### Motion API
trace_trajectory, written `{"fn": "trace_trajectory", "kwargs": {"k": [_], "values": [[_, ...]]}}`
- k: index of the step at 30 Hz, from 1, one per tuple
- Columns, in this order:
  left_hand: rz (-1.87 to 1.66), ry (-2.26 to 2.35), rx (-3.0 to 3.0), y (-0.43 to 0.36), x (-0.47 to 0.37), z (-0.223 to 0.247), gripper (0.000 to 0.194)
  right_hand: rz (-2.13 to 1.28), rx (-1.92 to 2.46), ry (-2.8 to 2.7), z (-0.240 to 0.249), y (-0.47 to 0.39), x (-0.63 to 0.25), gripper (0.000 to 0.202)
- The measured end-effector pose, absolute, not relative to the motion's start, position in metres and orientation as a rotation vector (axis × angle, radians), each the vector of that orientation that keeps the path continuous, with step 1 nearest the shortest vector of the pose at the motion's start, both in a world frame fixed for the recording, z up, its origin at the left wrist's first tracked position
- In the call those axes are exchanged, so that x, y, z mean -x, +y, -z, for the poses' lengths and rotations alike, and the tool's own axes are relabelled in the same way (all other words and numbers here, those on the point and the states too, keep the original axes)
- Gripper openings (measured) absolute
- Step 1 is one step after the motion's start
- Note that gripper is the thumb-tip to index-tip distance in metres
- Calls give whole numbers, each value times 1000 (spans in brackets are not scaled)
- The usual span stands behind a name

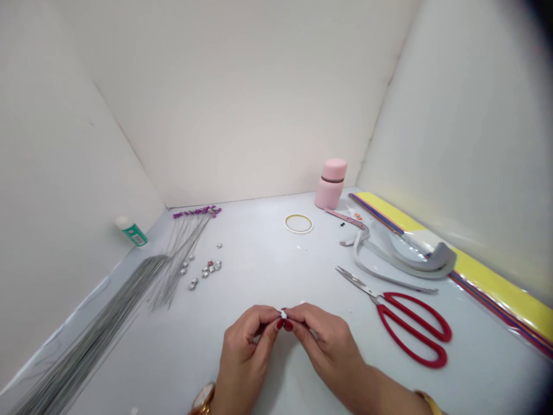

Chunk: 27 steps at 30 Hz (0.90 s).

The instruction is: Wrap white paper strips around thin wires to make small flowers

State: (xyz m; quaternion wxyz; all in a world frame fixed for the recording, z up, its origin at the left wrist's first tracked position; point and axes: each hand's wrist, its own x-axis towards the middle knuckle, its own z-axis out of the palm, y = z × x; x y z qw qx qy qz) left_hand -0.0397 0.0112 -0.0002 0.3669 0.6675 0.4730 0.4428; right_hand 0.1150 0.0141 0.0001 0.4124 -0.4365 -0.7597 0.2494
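Resting between both hands' clamped fingertips, small white piece.

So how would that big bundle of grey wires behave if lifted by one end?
The grey wires would probably flex, being long and thin. They might also splay or slip apart, since some strands stray and no tie shows.

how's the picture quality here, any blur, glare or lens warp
Head view: soft, even light; faint shadow under the hands; glare streaks on the yellow sheets' plastic; walls lean from wide-angle distortion; right corners go dark; small white piece too soft to read.
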Motion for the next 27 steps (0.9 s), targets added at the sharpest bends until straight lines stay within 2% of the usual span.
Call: {"fn": "trace_trajectory", "kwargs": {"k": [9,27], "values": [[-1132,1152,-1501,15,38,1,12,-792,1071,-1809,3,16,-117,21],[-1118,1267,-1761,13,35,1,11,-772,1086,-1961,4,17,-115,28]]}}
